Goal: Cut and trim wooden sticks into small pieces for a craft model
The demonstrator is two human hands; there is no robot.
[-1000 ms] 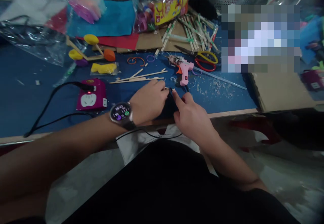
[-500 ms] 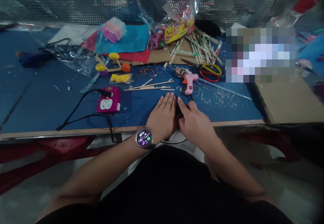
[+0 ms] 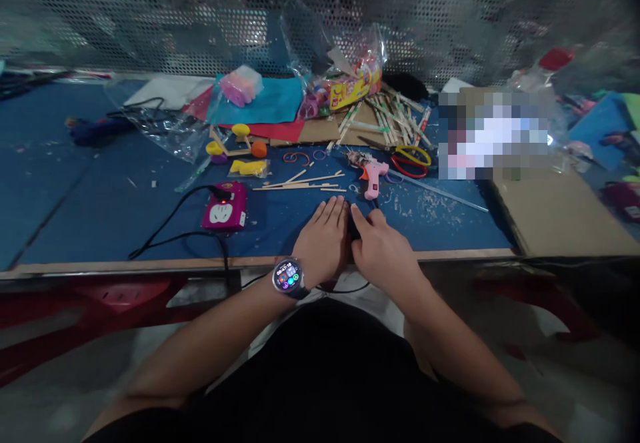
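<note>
My left hand (image 3: 324,237) lies flat at the table's front edge, fingers stretched out together, a watch (image 3: 289,275) on its wrist. Right beside it is my right hand (image 3: 384,246), its index finger pointing forward and the other fingers curled under. A small dark object (image 3: 353,224) shows between the two hands; mostly covered, its kind cannot be made out. Just beyond the right hand lies a pink hot glue gun (image 3: 374,177) with a clear glue stick (image 3: 440,193) out of its back. Thin wooden sticks (image 3: 300,183) lie ahead of the left hand.
A magenta power socket block (image 3: 225,207) with a black cord sits at left. Yellow-and-red-handled pliers (image 3: 413,161), bundled sticks (image 3: 395,119), a small stick model with coloured pieces (image 3: 235,146) and plastic bags lie farther back. Cardboard (image 3: 565,216) is at right, below a perforated metal screen (image 3: 200,23).
The camera view has shifted slightly, so the table items appear lower. Both hands keep nearly the same pose beside each other around the dark object.
</note>
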